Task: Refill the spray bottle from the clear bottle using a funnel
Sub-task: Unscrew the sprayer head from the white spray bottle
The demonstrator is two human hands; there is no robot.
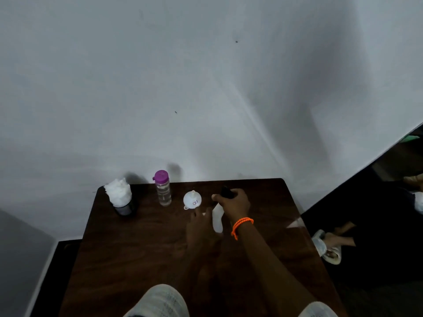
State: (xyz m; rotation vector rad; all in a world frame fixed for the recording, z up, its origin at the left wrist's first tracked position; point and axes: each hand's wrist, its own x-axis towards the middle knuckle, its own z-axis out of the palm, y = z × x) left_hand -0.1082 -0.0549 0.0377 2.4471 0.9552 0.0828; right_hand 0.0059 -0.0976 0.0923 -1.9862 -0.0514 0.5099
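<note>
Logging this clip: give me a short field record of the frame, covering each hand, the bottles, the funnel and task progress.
right hand: grips the black spray head of the spray bottle
left hand: at the bottle's body, blurred; grip unclear
clear bottle: upright, purple cap on, untouched
funnel: upside down on the table, between the two bottles
cup of white tissue: far left
progress: pouring not begun

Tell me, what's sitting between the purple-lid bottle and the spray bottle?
The white funnel sits upside down on the table between the clear bottle and spray bottle, per the head view.
</note>
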